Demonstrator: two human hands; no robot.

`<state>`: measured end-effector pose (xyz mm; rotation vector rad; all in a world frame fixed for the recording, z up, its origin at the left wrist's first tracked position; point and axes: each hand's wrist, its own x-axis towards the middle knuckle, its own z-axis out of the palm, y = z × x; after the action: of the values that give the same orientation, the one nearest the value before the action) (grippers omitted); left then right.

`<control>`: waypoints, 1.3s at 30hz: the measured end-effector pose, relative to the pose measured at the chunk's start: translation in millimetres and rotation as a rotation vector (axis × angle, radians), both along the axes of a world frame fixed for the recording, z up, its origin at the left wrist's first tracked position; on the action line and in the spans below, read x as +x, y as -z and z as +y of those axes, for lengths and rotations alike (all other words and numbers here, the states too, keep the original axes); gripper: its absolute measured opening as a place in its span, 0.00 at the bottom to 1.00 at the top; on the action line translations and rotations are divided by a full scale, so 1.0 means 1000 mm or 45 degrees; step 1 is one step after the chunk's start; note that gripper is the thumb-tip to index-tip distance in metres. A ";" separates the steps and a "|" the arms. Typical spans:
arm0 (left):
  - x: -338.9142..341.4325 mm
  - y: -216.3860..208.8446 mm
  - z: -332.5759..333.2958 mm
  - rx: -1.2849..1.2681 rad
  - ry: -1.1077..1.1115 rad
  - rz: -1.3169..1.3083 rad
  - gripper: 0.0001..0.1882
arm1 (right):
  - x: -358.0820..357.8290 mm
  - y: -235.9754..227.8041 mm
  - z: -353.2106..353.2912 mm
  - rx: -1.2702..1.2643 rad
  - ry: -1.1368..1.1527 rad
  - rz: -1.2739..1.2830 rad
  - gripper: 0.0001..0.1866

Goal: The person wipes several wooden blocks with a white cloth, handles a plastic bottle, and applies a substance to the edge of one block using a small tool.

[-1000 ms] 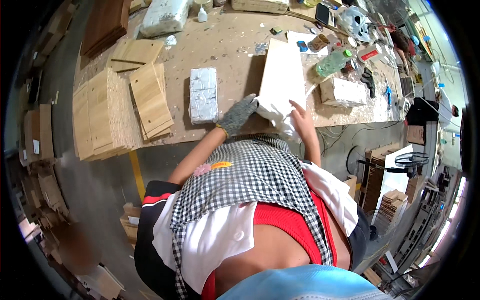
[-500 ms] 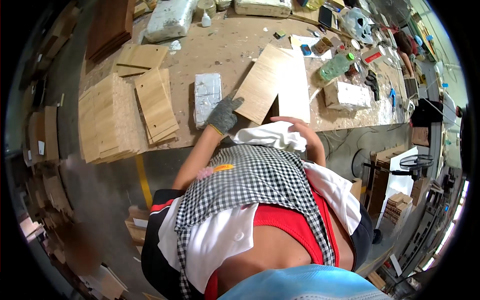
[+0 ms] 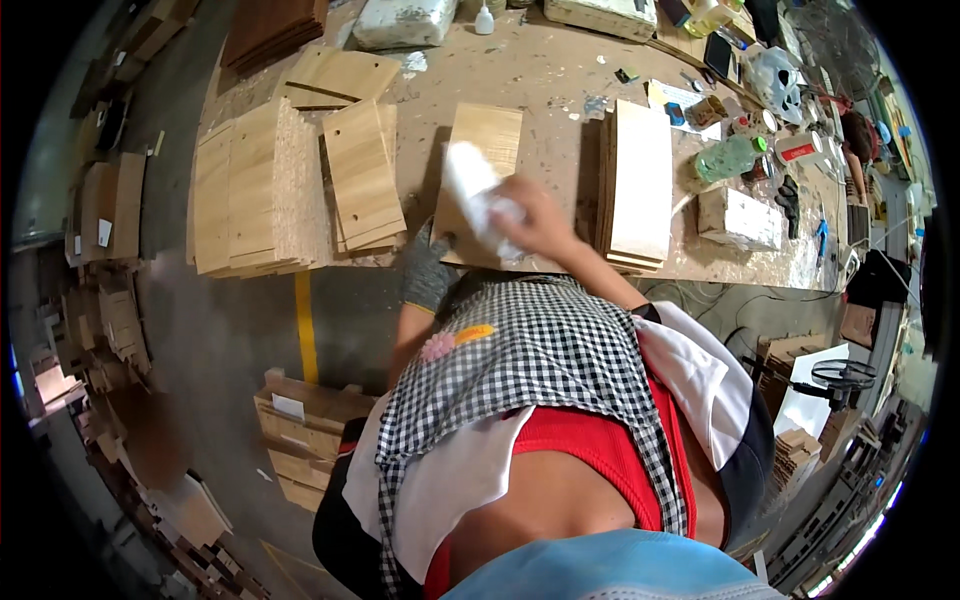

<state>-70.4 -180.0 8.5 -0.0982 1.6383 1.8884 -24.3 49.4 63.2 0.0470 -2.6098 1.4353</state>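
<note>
Wooden panel: the panel [image 3: 487,125] is laid at the front of the worktop [image 3: 557,135], between two groups of boards, with its near end by the edge; what lies under it is hidden.
White cloth: the bunched cloth [image 3: 470,175] is held over the panel, blurred; whether the wood is touched cannot be told.
Right fingers: the cloth is gripped in the bare right hand [image 3: 535,213], its fingers curled round it.
Left fingers: the gloved left hand [image 3: 428,265] is placed at the panel's near left corner; whether the edge is pinched or only steadied cannot be told.
Slip risk: the panel could be swivelled or pushed over the edge if the cloth is pressed hard while only one corner is braced.
Snag risk: loose cloth could be caught on a rough panel edge.
Pale stack: the stack [image 3: 640,180] stands apart, to the right.
Drilled boards: these [image 3: 362,175] are seen to the left.
Half a second ago: the panel is seen slanted against the stack, the cloth bunched by the worktop edge, and a white block uncovered where the panel now lies.
</note>
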 end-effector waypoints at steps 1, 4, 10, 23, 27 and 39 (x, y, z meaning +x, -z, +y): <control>0.008 -0.001 -0.004 -0.044 -0.011 0.035 0.28 | -0.008 0.008 -0.022 0.345 -0.356 0.051 0.18; 0.009 0.001 -0.004 -0.156 0.034 0.167 0.28 | -0.052 0.066 -0.034 0.993 -0.339 0.200 0.27; 0.002 0.005 0.006 0.177 0.001 -0.190 0.29 | -0.213 0.116 0.114 0.677 0.164 -0.548 0.19; 0.030 0.009 -0.006 1.092 -0.512 -0.991 0.26 | 0.012 0.035 -0.053 0.445 -0.959 0.111 0.21; 0.030 0.003 -0.002 1.074 -0.515 -0.932 0.26 | 0.034 0.025 0.015 -0.656 -0.273 -0.686 0.17; 0.012 -0.023 -0.003 -0.992 0.237 1.909 0.24 | 0.051 0.030 0.103 -1.632 0.946 0.091 0.19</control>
<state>-58.2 -182.8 31.3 1.3772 3.0423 0.9023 26.7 152.6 33.6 -0.8552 -0.9917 2.2644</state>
